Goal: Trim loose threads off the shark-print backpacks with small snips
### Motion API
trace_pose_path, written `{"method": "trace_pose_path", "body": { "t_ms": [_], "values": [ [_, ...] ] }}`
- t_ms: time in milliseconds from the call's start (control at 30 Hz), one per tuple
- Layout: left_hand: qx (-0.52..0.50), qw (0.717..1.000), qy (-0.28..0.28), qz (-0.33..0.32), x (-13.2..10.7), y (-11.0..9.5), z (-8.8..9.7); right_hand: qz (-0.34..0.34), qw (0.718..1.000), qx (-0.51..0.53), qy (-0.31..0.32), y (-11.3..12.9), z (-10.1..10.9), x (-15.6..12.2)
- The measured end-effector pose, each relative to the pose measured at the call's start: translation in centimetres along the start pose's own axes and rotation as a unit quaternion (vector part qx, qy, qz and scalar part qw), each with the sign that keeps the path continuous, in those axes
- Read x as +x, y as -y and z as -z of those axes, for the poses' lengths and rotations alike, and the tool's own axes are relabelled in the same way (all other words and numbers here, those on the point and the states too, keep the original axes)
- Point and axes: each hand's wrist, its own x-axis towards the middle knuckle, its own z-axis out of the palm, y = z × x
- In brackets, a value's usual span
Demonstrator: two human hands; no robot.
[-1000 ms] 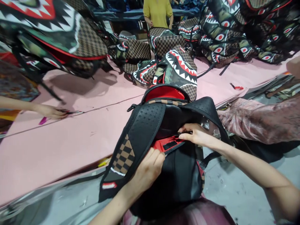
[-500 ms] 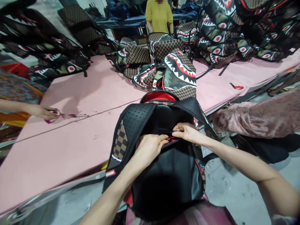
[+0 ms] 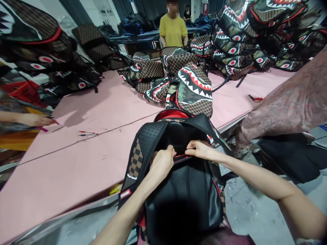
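Note:
A black backpack [image 3: 180, 183] with brown checkered patches leans upright against the table edge, its padded back panel towards me. Across that panel runs a slit-like opening [image 3: 182, 157] with a red edge. My left hand [image 3: 163, 163] is closed at the left end of the slit, fingers pinching the fabric edge. At the right end, my right hand [image 3: 199, 149] has thumb and fingertips pressed together around something small and dark, too small to name. Above both hands lie the shoulder straps [image 3: 150, 137]. The red-lined top [image 3: 171, 114] shows behind them.
Shark-mouth backpacks [image 3: 194, 88] lie piled on the pink table [image 3: 76, 163], with stacks at left and right. Pens [image 3: 87, 133] and red-handled snips [image 3: 255, 98] rest on it. A co-worker's hand [image 3: 41, 119] is at left; a person in yellow [image 3: 173, 30] stands behind.
My left fingers have drawn back a little to the left and curled tighter. My right hand stays at the slit's right end. The co-worker's hand at left has shifted left.

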Motion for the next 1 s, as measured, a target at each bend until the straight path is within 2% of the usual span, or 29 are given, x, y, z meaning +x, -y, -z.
{"method": "trace_pose_path", "body": {
  "t_ms": [100, 300, 533, 700, 800, 867, 933, 967, 1000],
  "values": [
    [-0.019, 0.998, -0.010, 0.053, -0.4, 0.0, -0.2, 0.000, 0.998, -0.059, 0.032, 0.7, -0.2, 0.1],
    [0.008, 0.997, -0.012, 0.081, -0.8, 0.6, -0.8, -0.012, 0.994, -0.087, 0.060, 2.1, -0.8, 1.4],
    [0.021, 0.995, -0.042, 0.087, -1.7, 1.9, -1.2, 0.024, 0.991, -0.086, 0.098, 4.2, -1.9, 2.9],
    [0.006, 0.995, -0.048, 0.092, -1.9, 2.9, -1.4, 0.027, 0.990, -0.098, 0.100, 5.0, -2.6, 3.6],
    [-0.020, 0.994, -0.073, 0.085, -1.7, 3.8, -1.8, 0.052, 0.993, -0.080, 0.065, 4.5, -2.7, 4.0],
    [-0.055, 0.985, -0.143, 0.074, -1.8, 4.7, -2.2, 0.101, 0.994, -0.046, -0.002, 3.8, -2.7, 3.8],
    [-0.098, 0.967, -0.234, 0.030, -2.3, 5.6, -2.6, 0.160, 0.984, -0.022, -0.077, 3.3, -2.4, 3.1],
    [-0.117, 0.959, -0.257, -0.006, -2.8, 6.1, -2.8, 0.187, 0.978, -0.023, -0.090, 3.1, -2.2, 2.4],
    [-0.134, 0.957, -0.251, -0.048, -3.3, 6.7, -3.1, 0.208, 0.974, -0.034, -0.083, 2.9, -2.0, 1.6]
  ]
}}
